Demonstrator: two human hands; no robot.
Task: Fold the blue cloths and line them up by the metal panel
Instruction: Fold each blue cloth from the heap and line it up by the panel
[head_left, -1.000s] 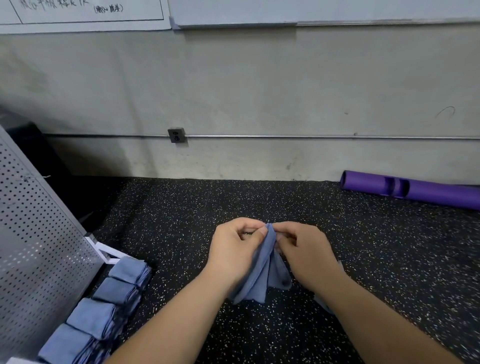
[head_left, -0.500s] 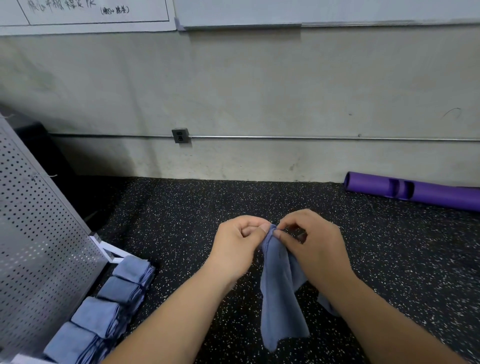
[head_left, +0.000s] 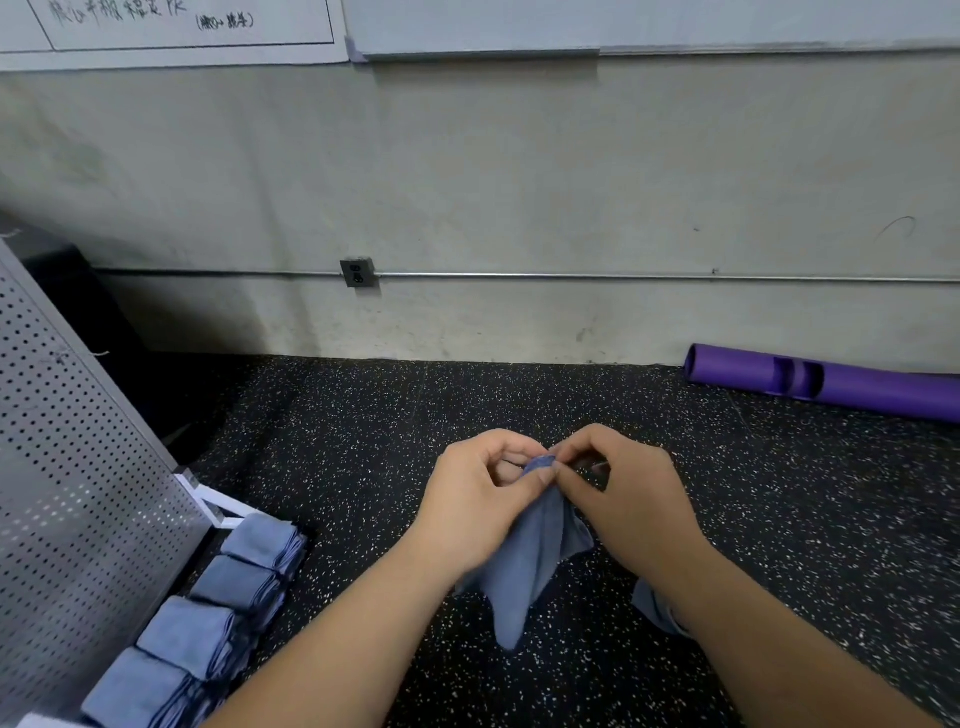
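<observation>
Across the speckled black floor we have wide room from the wall's foot to our arms, edged on the left by the slanted perforated metal panel and at far right by a purple tube lying along the wall. Beside the panel's lower edge, four folded blue cloths lie in a touching row. At centre our left hand and right hand both pinch the top edge of a blue cloth, which hangs down between our wrists.
</observation>
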